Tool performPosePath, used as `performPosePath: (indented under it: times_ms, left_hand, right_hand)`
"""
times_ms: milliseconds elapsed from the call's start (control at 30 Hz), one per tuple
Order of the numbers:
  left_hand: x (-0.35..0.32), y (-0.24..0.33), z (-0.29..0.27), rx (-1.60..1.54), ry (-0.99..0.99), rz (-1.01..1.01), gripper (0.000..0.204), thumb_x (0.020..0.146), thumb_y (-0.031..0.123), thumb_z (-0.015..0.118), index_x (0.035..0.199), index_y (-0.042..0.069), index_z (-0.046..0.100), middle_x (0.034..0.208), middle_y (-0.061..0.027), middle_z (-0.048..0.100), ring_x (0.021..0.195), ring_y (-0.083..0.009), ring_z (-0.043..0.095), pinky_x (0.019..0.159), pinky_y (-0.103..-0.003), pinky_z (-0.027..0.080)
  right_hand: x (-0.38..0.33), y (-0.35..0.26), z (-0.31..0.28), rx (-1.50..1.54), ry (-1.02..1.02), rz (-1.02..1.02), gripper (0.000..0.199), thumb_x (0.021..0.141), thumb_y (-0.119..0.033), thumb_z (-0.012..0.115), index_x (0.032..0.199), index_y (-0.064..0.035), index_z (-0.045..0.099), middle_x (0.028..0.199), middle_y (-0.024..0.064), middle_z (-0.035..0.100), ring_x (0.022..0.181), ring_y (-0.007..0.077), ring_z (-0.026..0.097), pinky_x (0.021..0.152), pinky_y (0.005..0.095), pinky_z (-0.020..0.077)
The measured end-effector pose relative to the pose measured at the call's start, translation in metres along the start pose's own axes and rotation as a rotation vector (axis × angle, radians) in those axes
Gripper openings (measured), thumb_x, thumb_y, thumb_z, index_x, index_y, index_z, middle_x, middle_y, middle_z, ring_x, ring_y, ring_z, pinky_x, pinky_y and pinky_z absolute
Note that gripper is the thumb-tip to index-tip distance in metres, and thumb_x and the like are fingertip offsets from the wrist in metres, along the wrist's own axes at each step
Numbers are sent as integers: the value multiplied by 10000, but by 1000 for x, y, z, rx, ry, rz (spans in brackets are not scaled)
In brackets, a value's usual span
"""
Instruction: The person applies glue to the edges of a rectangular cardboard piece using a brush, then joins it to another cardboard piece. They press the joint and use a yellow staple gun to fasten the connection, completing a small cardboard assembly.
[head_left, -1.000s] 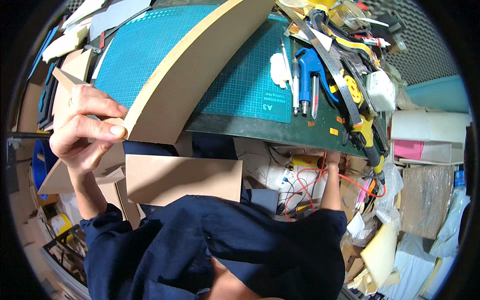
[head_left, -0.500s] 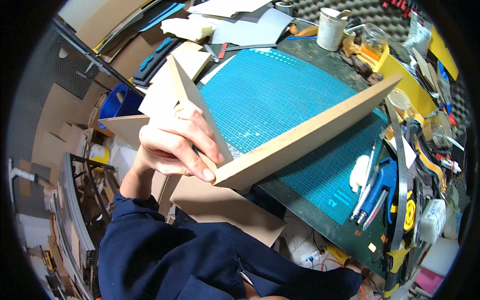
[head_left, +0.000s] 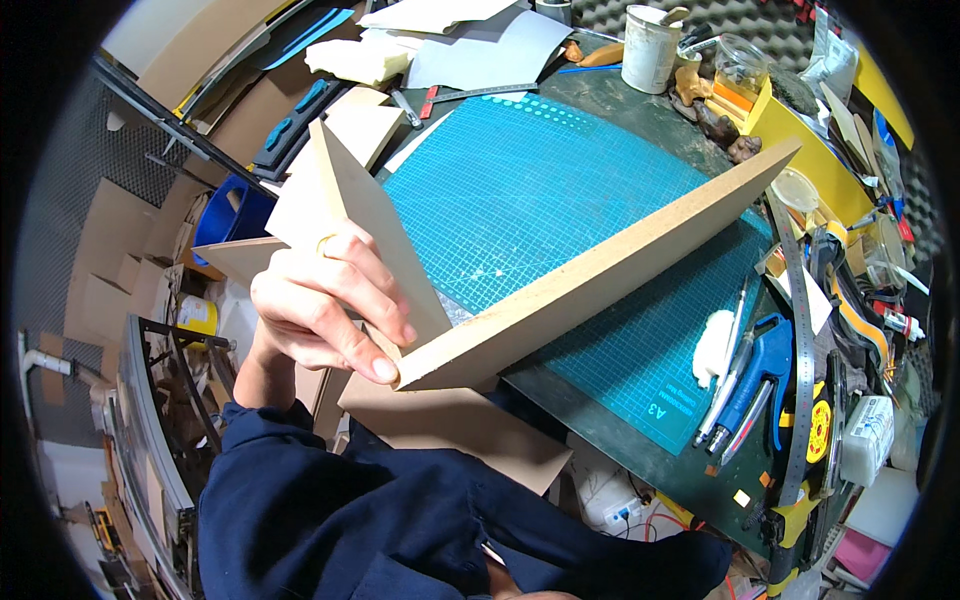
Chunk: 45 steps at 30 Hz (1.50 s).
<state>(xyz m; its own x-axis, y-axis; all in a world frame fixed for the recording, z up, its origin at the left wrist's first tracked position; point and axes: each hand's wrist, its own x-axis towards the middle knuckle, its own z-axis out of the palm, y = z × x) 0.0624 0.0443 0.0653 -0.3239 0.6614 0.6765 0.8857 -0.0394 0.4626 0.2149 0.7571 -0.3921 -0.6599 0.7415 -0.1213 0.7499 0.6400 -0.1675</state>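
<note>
Left hand [head_left: 325, 300] is pinching the left board [head_left: 385, 240] near its close end: fingertips on the inner face, thumb at the corner. Long board [head_left: 600, 265] starts right at my thumb tip, touching it, and runs off up and to the right, on edge, over the mat [head_left: 540, 190]. The two boards come together at my fingertips and make a V opening away from me. Can't tell if they're fixed there. Left board's far end sticks out beyond my knuckles.

Third board [head_left: 460, 425] is below and to the right of the hand, between my top [head_left: 390, 510] and the bench [head_left: 730, 510] edge, apart from my fingers. Right hand is out of view, so can't tell what it's doing.

Right of the long board, near the mat's right edge: white wad [head_left: 713, 350], then the blue gun [head_left: 745, 395]. Steel ruler [head_left: 802, 400] just beyond those. White pot [head_left: 650, 50] stands past the mat, far side. Blue bucket [head_left: 235, 215] is left of the left board.
</note>
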Motion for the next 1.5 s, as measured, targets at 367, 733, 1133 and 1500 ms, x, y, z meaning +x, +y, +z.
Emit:
performPosePath:
  times_ms: [367, 733, 1133, 1500]
  left_hand:
    - [1, -1, -2, -8, -16, -6, 94, 805, 225, 801, 881, 172, 782, 882, -32, 738, 784, -150, 655, 648, -287, 427]
    - [-1, 0, -2, 9, -24, -23, 80, 835, 249, 790, 903, 208, 784, 900, -10, 736, 813, -138, 647, 671, -287, 410]
    - [1, 0, 1, 15, -4, -8, 66, 824, 234, 798, 883, 208, 782, 875, -10, 730, 783, -134, 635, 657, -285, 404]
    - [5, -10, -4, 5, -96, 107, 100, 843, 180, 759, 897, 96, 745, 901, -94, 713, 800, -177, 660, 706, -314, 477]
  right_hand:
    - [-8, 2, 1, 34, 9, 33, 276, 824, -121, 515, 937, 105, 626, 890, 277, 663, 750, 376, 599, 736, 469, 461]
    - [-17, 8, 1, 53, 10, 81, 268, 818, -108, 500, 903, 117, 619, 857, 273, 664, 728, 368, 592, 726, 465, 453]
    - [-35, 26, 5, 99, 29, 134, 263, 811, -93, 482, 865, 130, 611, 820, 269, 664, 704, 360, 585, 715, 462, 444]
    - [-199, 37, -16, 657, 659, 462, 261, 804, -79, 467, 831, 141, 604, 786, 266, 665, 682, 352, 578, 705, 459, 436]
